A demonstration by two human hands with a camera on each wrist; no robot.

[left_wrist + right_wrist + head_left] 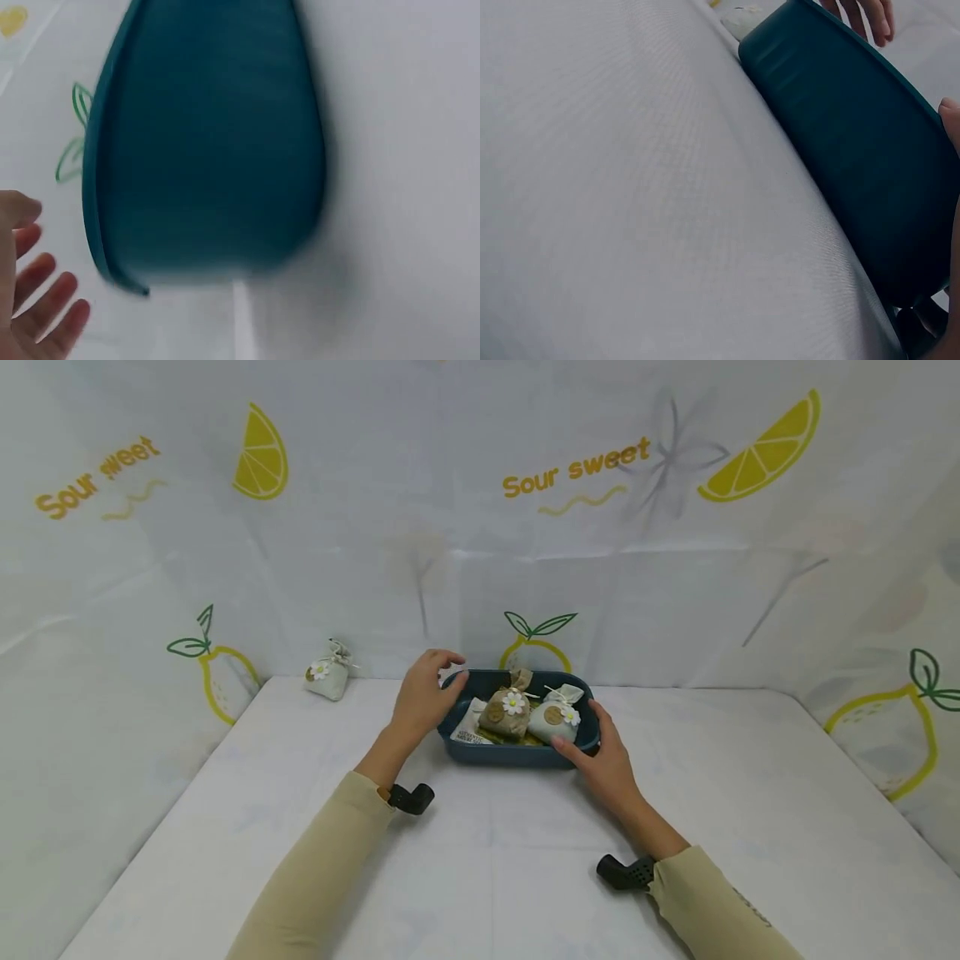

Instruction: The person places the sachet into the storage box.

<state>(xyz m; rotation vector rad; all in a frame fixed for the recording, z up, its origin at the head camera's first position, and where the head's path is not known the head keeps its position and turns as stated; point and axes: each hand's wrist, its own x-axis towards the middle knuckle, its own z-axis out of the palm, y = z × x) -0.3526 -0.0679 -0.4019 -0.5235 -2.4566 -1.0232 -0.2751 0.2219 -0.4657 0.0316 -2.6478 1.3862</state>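
Note:
A dark blue-green plastic tub (517, 755) sits toward the back of the table, holding a brown sachet (502, 718) and a pale sachet (553, 723), each with a white flower. At its right end my right hand (609, 768) grips the rim, thumb at the front and fingers around the far side. Above the left end hovers my left hand (427, 692), fingers loosely bent and apart from the wall. The left wrist view shows those left fingers (58, 315) spread beside the tub. In the right wrist view the right thumb (951, 124) lies at the rim.
Another pale sachet (328, 675) stands at the table's back left corner. Printed white packets (468, 731) lie in the tub under the sachets. A white cloth with lemon prints (536, 652) hangs behind the table (480, 877).

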